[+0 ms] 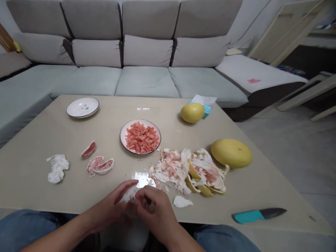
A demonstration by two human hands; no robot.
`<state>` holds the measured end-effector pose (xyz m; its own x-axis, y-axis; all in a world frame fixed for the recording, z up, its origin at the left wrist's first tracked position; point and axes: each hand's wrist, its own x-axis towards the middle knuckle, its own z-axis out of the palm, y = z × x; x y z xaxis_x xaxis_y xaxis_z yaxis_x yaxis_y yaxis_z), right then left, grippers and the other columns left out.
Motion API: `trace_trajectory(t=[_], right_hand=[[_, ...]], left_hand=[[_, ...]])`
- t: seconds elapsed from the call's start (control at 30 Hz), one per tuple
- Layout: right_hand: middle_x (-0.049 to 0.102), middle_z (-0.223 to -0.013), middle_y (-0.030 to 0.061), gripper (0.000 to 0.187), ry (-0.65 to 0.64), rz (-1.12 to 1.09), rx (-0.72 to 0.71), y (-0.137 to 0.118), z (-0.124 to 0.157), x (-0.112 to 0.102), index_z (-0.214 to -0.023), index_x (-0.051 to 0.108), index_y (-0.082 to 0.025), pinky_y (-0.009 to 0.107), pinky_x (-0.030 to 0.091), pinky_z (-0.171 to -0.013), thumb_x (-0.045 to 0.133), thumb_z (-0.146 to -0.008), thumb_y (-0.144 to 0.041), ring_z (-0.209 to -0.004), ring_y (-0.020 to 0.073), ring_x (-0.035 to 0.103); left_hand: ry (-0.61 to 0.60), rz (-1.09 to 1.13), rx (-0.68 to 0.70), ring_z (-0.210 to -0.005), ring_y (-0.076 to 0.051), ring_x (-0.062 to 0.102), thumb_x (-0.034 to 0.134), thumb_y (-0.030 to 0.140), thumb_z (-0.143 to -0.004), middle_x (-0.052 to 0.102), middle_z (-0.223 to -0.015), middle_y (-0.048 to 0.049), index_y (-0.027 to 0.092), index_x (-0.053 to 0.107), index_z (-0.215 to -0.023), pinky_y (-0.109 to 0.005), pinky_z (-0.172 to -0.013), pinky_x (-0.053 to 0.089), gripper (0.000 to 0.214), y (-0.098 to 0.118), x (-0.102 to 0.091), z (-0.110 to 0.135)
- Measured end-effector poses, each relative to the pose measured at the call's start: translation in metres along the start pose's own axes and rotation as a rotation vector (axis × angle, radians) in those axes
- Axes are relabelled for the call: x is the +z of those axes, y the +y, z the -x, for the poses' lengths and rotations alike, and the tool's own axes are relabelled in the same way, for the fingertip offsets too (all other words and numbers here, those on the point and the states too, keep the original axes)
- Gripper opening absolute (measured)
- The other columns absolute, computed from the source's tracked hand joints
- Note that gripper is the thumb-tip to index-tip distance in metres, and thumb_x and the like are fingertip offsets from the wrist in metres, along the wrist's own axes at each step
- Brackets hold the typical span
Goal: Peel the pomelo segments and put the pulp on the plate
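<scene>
Over the table's near edge, my left hand (117, 206) is closed round a pale, pinkish-white pomelo segment (129, 194), partly hidden by the fingers. My right hand (156, 210) pinches at the same segment's edge, thumb and forefinger together; the exact grip is blurred. Beyond the hands, a black-rimmed white plate (123, 139) holds a heap of peeled red pomelo flesh (142, 137). Left of it lie several unpeeled segments (103, 166). To the right is a pile of torn membrane (170, 168) beside thick yellow peel (206, 190).
Two whole yellow pomelos (231, 153) are on the right half of the table, one touching a blue tissue pack (207, 110). A teal-handled knife (258, 215) lies near the front right. Crumpled tissue (57, 168) and another white plate (83, 107) are at left. A sofa (147, 80) stands behind.
</scene>
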<state>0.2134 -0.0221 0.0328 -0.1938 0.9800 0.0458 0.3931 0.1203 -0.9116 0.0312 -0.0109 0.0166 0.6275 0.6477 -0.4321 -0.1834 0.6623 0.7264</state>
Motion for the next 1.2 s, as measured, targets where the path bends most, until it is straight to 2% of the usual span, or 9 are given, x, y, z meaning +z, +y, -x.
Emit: trace_trajectory(t=[0.1, 0.2, 0.33, 0.6, 0.83, 0.93, 1.03, 1.13, 1.2], right_hand=[[0.052, -0.058, -0.003, 0.008, -0.044, -0.141, 0.116, -0.003, -0.001, 0.0, -0.065, 0.062, -0.017, 0.02, 0.033, -0.049, 0.057, -0.071, -0.016, -0.052, 0.0091, 0.043], [0.051, -0.056, -0.0039, 0.009, -0.118, -0.345, 0.255, 0.001, -0.003, -0.003, -0.067, 0.061, -0.017, 0.02, 0.031, -0.049, 0.061, -0.071, -0.025, -0.051, 0.0085, 0.04], [0.047, -0.052, -0.0063, 0.021, -0.165, -0.542, 0.385, 0.009, -0.007, -0.013, -0.068, 0.059, -0.017, 0.02, 0.025, -0.047, 0.069, -0.067, -0.035, -0.048, 0.0069, 0.035], [0.051, -0.05, -0.005, 0.025, -0.122, -0.867, 0.533, 0.016, -0.009, -0.015, -0.065, 0.057, -0.015, 0.02, 0.017, -0.044, 0.071, -0.064, -0.036, -0.042, 0.0043, 0.029], [0.041, -0.049, -0.0073, 0.029, -0.078, -0.993, 0.488, 0.02, -0.014, -0.024, -0.065, 0.054, -0.017, 0.02, 0.019, -0.044, 0.071, -0.065, -0.04, -0.043, 0.0049, 0.024], [0.04, -0.052, -0.0066, 0.03, 0.048, -0.894, 0.415, 0.027, -0.019, -0.042, -0.065, 0.051, -0.019, 0.02, 0.024, -0.043, 0.067, -0.07, -0.043, -0.044, 0.0064, 0.028], [0.046, -0.054, -0.0043, 0.031, 0.187, -0.53, 0.325, 0.033, -0.022, -0.058, -0.066, 0.052, -0.019, 0.022, 0.03, -0.044, 0.064, -0.077, -0.046, -0.046, 0.009, 0.036], [0.05, -0.058, -0.0022, 0.028, 0.215, -0.151, 0.23, 0.037, -0.023, -0.063, -0.067, 0.055, -0.019, 0.024, 0.035, -0.048, 0.061, -0.082, -0.042, -0.052, 0.0121, 0.043], [0.057, -0.066, 0.0005, 0.019, 0.2, 0.056, 0.126, 0.041, -0.021, -0.061, -0.075, 0.058, -0.019, 0.025, 0.038, -0.052, 0.057, -0.085, -0.035, -0.057, 0.014, 0.049]], left_hand=[[0.09, -0.104, 0.042, -0.083, -0.017, 0.056, 0.07, 0.03, -0.079, 0.064, -0.102, -0.0058, 0.024, 0.057, -0.124, -0.024, -0.069, 0.044, 0.047, 0.002, 0.007, 0.002], [0.077, 0.026, -0.013, -0.067, -0.012, 0.05, 0.062, 0.032, -0.086, 0.061, -0.08, -0.0029, 0.019, 0.061, -0.12, -0.026, -0.066, 0.045, 0.036, 0.006, 0.012, 0.004], [0.034, 0.141, -0.02, -0.066, -0.014, 0.05, 0.058, 0.033, -0.089, 0.058, -0.075, -0.0049, 0.015, 0.065, -0.113, -0.031, -0.068, 0.048, 0.031, 0.014, 0.014, 0.009], [-0.009, 0.16, 0.013, -0.064, -0.013, 0.052, 0.053, 0.034, -0.091, 0.06, -0.078, -0.0087, 0.009, 0.064, -0.104, -0.03, -0.066, 0.048, 0.03, 0.017, 0.01, 0.014], [0.032, 0.155, 0.016, -0.064, -0.013, 0.053, 0.055, 0.035, -0.09, 0.06, -0.077, -0.0075, 0.012, 0.064, -0.102, -0.029, -0.064, 0.048, 0.028, 0.016, 0.007, 0.015], [0.073, 0.127, 0.034, -0.066, -0.014, 0.053, 0.053, 0.036, -0.091, 0.059, -0.077, -0.0068, 0.011, 0.065, -0.1, -0.027, -0.063, 0.046, 0.028, 0.02, 0.005, 0.016], [0.096, 0.024, 0.04, -0.069, -0.013, 0.052, 0.055, 0.037, -0.09, 0.059, -0.08, -0.0056, 0.013, 0.063, -0.104, -0.026, -0.065, 0.045, 0.029, 0.023, 0.004, 0.017], [0.108, -0.159, 0.1, -0.067, -0.013, 0.05, 0.063, 0.039, -0.085, 0.058, -0.078, -0.0025, 0.015, 0.063, -0.105, -0.024, -0.064, 0.042, 0.031, 0.024, 0.004, 0.015], [0.15, -0.292, 0.154, -0.067, -0.013, 0.051, 0.066, 0.039, -0.081, 0.057, -0.076, -0.0014, 0.016, 0.065, -0.102, -0.024, -0.063, 0.041, 0.031, 0.024, 0.003, 0.013]])
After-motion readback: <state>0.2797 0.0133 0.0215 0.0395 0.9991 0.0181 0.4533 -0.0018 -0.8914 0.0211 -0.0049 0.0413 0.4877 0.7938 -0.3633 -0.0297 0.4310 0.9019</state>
